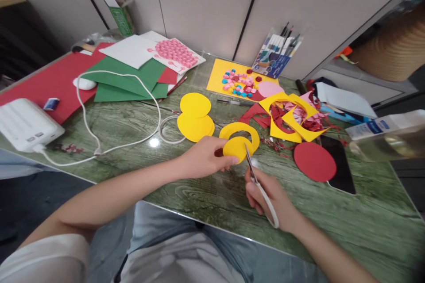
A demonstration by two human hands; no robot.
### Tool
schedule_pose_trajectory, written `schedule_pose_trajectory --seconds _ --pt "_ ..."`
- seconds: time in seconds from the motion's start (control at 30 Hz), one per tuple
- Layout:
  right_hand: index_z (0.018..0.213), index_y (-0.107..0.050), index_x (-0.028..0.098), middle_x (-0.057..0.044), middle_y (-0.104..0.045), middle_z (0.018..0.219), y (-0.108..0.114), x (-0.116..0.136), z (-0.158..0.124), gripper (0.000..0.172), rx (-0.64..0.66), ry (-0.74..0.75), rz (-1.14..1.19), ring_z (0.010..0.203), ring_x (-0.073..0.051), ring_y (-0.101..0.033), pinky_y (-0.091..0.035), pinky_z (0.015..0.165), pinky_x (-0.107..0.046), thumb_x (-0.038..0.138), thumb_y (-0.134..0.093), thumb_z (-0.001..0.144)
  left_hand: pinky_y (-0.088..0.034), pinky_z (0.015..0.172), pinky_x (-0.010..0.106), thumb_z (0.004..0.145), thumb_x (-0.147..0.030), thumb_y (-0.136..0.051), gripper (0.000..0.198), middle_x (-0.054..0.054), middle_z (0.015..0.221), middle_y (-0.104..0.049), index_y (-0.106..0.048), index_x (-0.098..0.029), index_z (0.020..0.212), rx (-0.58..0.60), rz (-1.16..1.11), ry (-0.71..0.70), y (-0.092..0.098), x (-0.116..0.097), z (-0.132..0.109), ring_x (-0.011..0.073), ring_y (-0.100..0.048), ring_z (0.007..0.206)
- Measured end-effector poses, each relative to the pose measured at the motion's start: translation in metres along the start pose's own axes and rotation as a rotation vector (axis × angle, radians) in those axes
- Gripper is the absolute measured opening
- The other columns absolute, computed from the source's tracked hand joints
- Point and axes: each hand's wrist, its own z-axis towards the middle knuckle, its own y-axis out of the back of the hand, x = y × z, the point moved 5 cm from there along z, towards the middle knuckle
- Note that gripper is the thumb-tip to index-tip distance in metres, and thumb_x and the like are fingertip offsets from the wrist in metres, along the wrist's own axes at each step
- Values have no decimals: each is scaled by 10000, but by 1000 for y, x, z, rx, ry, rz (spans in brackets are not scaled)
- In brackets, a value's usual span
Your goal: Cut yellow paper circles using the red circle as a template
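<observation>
My left hand point(207, 158) pinches a small yellow paper circle point(235, 148) at its lower left edge. Round the fingers of my right hand point(268, 192) are the white handles of a pair of scissors point(255, 177), whose blades lie at the circle's right edge. Behind the held circle a yellow paper ring point(254, 135) shows; whether it is joined to the circle I cannot tell. Left of the ring, several larger yellow circles point(195, 126) overlap on the table. A red paper circle point(314, 162) lies to the right, partly over a dark phone-like slab point(340, 170).
Yellow and red paper scraps point(295, 117) pile up behind my right hand. Coloured paper balls point(239, 83) sit on a yellow sheet. A white power bank point(28, 124) with a looping cable point(124, 147) is on the left. Green sheets point(129, 79), a pen set point(275, 55) and a clear bottle point(388, 141) stand around.
</observation>
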Motion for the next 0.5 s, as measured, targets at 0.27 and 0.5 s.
schedule_pose_trajectory --seconds 0.27,0.5 --pt "725 -359 213 75 -441 471 1 0 -1 285 75 -67 43 341 -60 -351 -270 332 -159 444 -401 886 -384 509 203 780 -340 -538 205 -5 628 -609 -600 -145 789 117 125 -36 12 -6 1 125 -563 562" --pt "730 -379 205 78 -442 463 5 -4 -3 288 194 -117 27 333 -49 -336 -245 324 -151 446 -443 875 -316 517 210 773 -311 -555 178 -17 593 -603 -600 -161 689 208 296 -115 25 -11 -2 117 -529 550"
